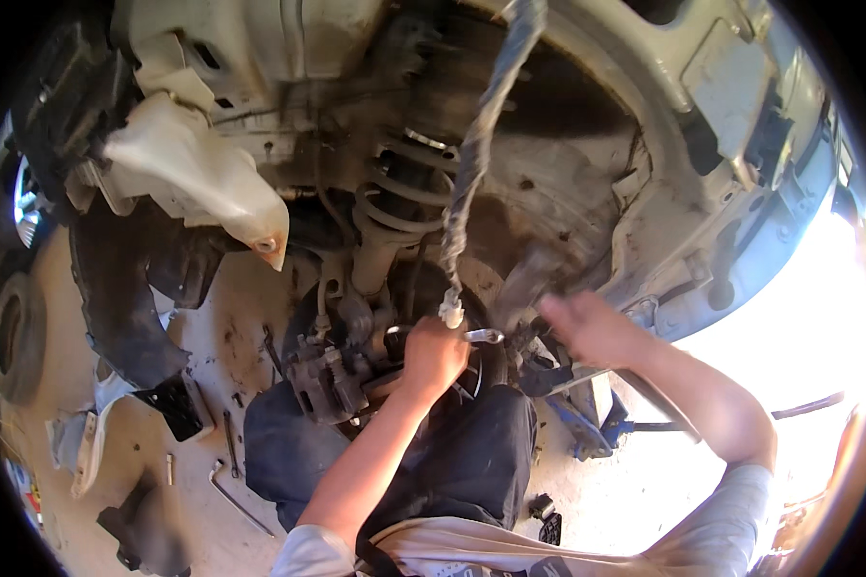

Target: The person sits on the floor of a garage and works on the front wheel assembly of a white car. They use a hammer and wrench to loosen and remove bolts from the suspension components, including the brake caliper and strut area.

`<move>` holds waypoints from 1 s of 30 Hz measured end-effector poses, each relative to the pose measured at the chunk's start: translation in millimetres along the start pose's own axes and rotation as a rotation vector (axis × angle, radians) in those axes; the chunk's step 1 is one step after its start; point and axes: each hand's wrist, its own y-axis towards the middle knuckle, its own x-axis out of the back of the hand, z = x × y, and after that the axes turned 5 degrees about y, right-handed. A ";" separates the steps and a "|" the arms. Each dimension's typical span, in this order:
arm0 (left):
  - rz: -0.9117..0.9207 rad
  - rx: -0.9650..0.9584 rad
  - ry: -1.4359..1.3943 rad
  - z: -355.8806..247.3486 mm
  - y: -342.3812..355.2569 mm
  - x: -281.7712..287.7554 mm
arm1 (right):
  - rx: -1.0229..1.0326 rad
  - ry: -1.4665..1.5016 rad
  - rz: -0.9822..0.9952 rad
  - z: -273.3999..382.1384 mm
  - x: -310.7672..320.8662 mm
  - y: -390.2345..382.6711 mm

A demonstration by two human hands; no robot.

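Observation:
My left hand (436, 354) is closed around a wrench (487, 337), whose shiny ring end sticks out to the right of the fist. Just above that hand hangs a dirty wrapped wiring harness (473, 159) with a pale connector (451, 310) at its lower end. My right hand (587, 327) is raised at the right of the wheel hub area and smeared by motion, so its fingers do not show clearly. A blurred greyish shape (534, 277) lies beside it; its kind I cannot make out. Left of my left hand is a brake caliper (327, 385).
A coil spring (399, 197) stands inside the wheel arch. A whitish plastic reservoir (202, 173) hangs at upper left, above a black curved liner (115, 298). On the floor lie an L-shaped wrench (241, 502) and other tools. A blue stand (587, 433) is at right.

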 end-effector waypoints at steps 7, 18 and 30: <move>-0.023 0.010 0.026 5.1 1.6 6.7 | 0.010 0.307 -0.133 43.2 59.3 -24.7; -0.017 0.025 0.053 3.9 -2.4 8.8 | -0.016 0.101 0.028 39.9 38.3 -18.0; 0.030 -0.003 0.099 9.6 -15.1 2.6 | -0.130 0.145 0.023 8.7 24.9 -13.7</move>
